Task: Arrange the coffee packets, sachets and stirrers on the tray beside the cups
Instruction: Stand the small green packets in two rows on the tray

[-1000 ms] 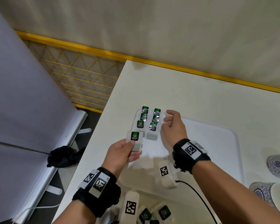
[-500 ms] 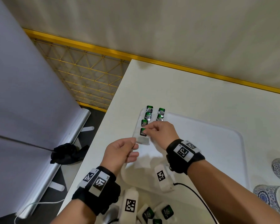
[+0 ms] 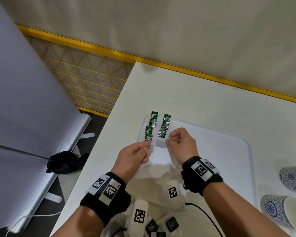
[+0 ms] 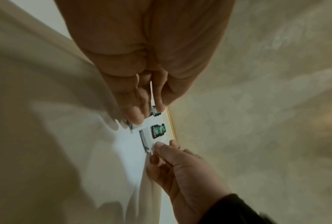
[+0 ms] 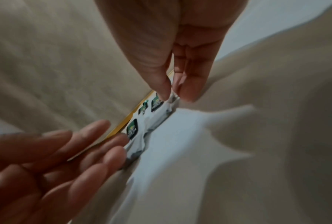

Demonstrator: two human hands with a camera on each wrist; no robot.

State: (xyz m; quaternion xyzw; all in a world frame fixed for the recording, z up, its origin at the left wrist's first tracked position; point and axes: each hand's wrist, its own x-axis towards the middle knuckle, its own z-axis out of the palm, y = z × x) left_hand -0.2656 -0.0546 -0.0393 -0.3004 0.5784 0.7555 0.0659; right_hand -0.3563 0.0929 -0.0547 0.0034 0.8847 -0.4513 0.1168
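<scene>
Several white sachets with green "green tea" labels lie in two columns at the far left corner of the white tray (image 3: 220,151). My left hand (image 3: 148,147) pinches the near edge of the left column's nearest sachet (image 3: 148,137) between thumb and fingers; the left wrist view shows this sachet (image 4: 155,111) at the thumb tip. My right hand (image 3: 167,142) pinches the near right corner of the right column's nearest sachet (image 3: 161,134). In the right wrist view that sachet's corner (image 5: 168,104) sits between thumb and forefinger. No stirrers show.
Two blue-patterned cups (image 3: 292,178) (image 3: 280,214) stand right of the tray. More loose sachets (image 3: 172,224) lie at the table's near edge below my wrists, beside a black cable (image 3: 205,214). A yellow wire rack (image 3: 85,79) and a black cloth (image 3: 67,161) lie left, off the table.
The sachet my left hand held above the tray corner now lies at the near end of the left column. My right hand reached across to it, then returned to the right column.
</scene>
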